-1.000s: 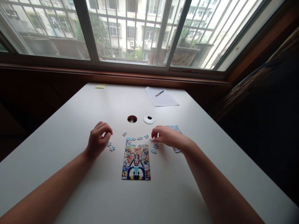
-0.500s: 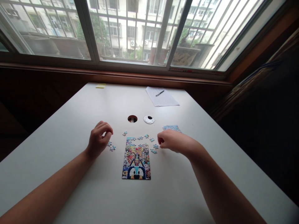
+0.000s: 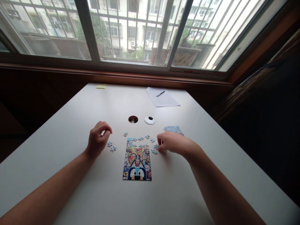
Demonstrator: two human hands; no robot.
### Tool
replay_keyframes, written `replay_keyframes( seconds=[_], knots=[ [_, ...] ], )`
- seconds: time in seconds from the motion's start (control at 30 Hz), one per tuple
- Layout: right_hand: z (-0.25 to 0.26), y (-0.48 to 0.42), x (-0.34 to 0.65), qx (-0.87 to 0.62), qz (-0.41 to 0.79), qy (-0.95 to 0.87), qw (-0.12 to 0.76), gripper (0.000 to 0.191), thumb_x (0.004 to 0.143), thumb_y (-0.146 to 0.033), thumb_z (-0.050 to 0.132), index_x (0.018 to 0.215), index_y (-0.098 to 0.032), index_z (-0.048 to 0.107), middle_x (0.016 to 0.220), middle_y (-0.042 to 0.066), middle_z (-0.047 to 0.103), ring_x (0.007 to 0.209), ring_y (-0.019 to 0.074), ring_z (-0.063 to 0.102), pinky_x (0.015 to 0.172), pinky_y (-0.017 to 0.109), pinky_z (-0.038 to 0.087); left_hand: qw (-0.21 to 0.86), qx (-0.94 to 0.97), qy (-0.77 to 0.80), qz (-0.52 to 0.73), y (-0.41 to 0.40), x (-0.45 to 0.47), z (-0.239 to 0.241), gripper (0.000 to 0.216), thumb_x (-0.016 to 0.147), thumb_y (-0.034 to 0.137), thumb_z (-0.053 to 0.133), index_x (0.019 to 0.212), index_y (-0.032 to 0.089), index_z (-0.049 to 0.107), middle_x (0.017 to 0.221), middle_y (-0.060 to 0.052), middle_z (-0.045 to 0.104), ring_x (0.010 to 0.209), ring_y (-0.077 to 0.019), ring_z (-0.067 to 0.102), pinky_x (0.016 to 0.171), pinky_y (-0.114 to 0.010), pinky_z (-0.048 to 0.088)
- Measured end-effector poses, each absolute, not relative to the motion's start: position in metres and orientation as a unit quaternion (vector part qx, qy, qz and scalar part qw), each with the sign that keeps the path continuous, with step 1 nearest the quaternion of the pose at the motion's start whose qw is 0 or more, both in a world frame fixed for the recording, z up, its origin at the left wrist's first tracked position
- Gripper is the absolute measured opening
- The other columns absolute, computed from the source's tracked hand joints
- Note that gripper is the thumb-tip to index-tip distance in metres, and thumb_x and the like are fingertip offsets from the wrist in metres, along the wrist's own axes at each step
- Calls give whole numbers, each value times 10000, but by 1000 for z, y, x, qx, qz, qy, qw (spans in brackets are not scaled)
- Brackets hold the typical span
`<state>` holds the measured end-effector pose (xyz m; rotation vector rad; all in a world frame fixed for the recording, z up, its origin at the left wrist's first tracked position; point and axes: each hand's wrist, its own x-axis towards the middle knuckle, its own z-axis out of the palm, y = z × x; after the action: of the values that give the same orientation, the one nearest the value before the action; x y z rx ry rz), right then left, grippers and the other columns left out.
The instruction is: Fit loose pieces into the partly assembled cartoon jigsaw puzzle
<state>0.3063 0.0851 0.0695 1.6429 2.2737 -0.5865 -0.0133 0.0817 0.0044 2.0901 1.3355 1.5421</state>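
Note:
A partly assembled jigsaw puzzle (image 3: 137, 161), with a blue cartoon dog's face at its bottom, lies on the white table; gaps show along its top. My right hand (image 3: 174, 142) is beside its upper right, thumb and finger pinched at a small puzzle piece (image 3: 156, 146) on the table. Just below that sits another loose piece (image 3: 154, 152). My left hand (image 3: 99, 136) is held curled left of the puzzle, finger and thumb together, with nothing visible in it. Near it are two loose pieces (image 3: 112, 149). Several more pieces (image 3: 147, 137) are spread above the puzzle.
A blue printed card or packet (image 3: 174, 129) lies partly behind my right hand. Farther back are a round cable hole (image 3: 133, 119), its white cover (image 3: 149, 120), paper sheets (image 3: 164, 99) with a pen (image 3: 160, 93), and a yellow sticky note (image 3: 101, 86).
My right hand has shifted slightly left and down, its fingertips now at a loose piece. My left hand has drawn back slightly to the left.

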Motion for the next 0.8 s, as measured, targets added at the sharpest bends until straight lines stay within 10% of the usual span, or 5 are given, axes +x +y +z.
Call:
replay_keyframes(
  seconds=[0.8],
  knots=[
    [70,85,304,582,-212,773,138,96,719,-219,704,809,-217,671,872,54,683,774,205,626,551,275,333,131,697,471,524,84,-16,1,203,786,63,499,657,205,567,699,-13,557,719,-180,528,688,-328,433]
  ],
)
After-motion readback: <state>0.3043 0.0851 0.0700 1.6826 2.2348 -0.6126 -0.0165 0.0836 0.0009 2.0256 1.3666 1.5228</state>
